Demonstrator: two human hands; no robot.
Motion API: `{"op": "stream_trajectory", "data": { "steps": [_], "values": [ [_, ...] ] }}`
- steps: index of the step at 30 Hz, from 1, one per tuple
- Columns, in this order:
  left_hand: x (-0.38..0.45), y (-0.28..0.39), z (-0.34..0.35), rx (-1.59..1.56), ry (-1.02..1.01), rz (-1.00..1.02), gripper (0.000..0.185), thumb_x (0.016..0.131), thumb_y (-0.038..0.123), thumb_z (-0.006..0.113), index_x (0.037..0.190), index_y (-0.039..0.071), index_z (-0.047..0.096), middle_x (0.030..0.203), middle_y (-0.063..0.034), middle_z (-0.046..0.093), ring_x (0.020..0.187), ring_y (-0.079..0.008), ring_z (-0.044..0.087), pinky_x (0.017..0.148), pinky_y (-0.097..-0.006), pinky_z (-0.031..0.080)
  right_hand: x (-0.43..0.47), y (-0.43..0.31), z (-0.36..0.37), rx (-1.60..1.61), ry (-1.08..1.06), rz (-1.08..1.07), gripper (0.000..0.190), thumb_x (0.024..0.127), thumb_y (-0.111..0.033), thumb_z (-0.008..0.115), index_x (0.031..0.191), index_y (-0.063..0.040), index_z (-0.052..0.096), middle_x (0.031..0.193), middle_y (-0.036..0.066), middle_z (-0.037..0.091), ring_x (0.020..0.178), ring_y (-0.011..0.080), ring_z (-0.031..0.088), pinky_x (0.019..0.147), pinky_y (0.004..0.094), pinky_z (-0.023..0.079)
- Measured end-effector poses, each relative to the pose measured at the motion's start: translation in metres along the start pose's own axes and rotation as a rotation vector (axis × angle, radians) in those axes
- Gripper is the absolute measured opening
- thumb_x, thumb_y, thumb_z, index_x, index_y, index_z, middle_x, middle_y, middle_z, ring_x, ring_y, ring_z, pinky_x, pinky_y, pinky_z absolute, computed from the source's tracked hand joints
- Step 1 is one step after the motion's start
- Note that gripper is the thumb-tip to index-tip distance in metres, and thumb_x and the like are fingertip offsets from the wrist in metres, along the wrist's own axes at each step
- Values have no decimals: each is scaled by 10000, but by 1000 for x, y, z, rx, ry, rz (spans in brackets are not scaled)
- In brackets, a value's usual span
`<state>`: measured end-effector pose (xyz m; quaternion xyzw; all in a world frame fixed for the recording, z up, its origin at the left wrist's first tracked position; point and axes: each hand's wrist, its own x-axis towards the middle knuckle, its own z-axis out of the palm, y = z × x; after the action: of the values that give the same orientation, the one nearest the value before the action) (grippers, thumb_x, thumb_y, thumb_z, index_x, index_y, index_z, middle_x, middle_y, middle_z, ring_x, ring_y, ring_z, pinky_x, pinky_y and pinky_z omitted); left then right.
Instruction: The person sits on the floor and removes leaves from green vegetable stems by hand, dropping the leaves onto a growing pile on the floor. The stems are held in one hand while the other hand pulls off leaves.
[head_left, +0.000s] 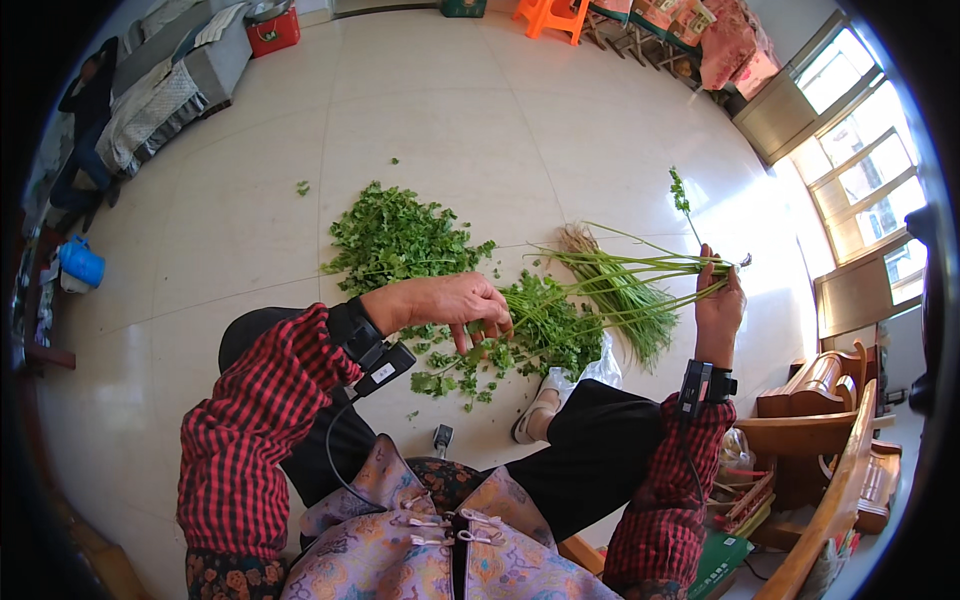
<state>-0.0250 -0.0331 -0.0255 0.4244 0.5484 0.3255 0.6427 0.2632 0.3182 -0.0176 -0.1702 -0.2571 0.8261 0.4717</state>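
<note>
My right hand (718, 300) is raised and closed on the root end of a bunch of long leafy green stems (637, 264), which look like cilantro. The stems reach left across the view towards my left hand (476, 307). That hand is bent down with its fingers curled at leafy sprigs; whether it grips them is unclear. Beyond it on the floor lies a heap of loose green leaves (397, 236). Between the hands is a smaller leafy pile (559, 322). Thin bare stalks with pale roots (622, 292) lie together near the raised stems.
A clear plastic bag (602, 367) lies by my foot. Wooden furniture (810, 435) stands at the right, near windows. A blue container (81, 261) is at the left, below a person (90, 127) by a grey sofa (161, 90). An orange stool (551, 16) stands at the far side.
</note>
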Motion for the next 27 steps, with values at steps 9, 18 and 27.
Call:
{"op": "stream_trajectory", "data": {
  "steps": [9,18,27],
  "values": [
    [7,-16,8,37,60,-57,181,876,151,701,897,-26,672,811,-67,698,715,-148,708,642,-260,570,-3,0,2,-14,-57,10,403,1058,-200,350,1174,171,455,1260,310,519,1239,408,525,854,357,612],
    [9,-27,1,191,45,82,186,841,37,645,989,-59,705,798,-89,707,713,-129,687,632,-270,576,0,2,-1,-65,10,-22,396,1058,-206,343,1151,159,464,1233,300,539,1208,418,550,834,361,622],
    [3,-21,7,54,25,-15,175,850,-16,536,940,-68,676,809,-113,688,714,-171,703,636,-284,593,3,4,-3,-52,14,-15,399,1056,-205,338,1169,157,460,1233,310,540,1206,427,548,855,373,620]
  ]
}}
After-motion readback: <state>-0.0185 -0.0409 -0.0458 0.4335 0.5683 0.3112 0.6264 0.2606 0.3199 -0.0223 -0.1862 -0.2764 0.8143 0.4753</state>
